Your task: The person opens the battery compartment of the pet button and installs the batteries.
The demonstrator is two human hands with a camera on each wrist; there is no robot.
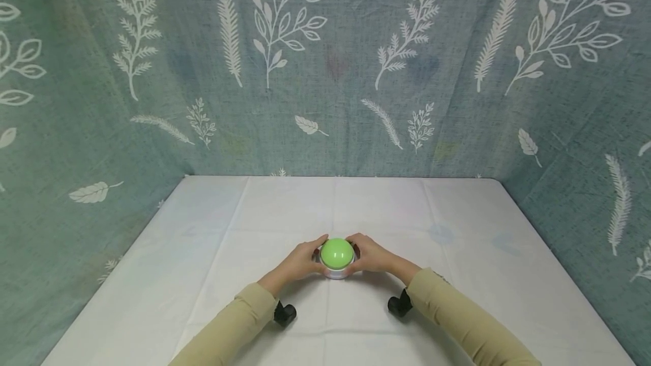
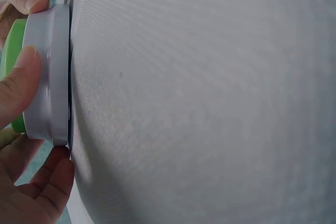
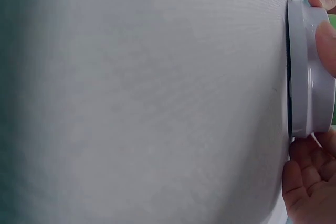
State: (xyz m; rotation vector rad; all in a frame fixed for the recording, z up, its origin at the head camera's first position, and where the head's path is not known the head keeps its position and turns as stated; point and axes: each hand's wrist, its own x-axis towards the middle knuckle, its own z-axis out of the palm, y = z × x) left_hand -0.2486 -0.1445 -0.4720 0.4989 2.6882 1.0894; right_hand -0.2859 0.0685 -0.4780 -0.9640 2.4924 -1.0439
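Green dome button with grey base, dome facing up, no long axis. Grasped by left hand at 9 o'clock, right hand at 3 o'clock, on white tablecloth.

A round push-button with a glossy green dome on a pale grey base is sitting upright on the white tablecloth, near the middle of my table and just in front of me.
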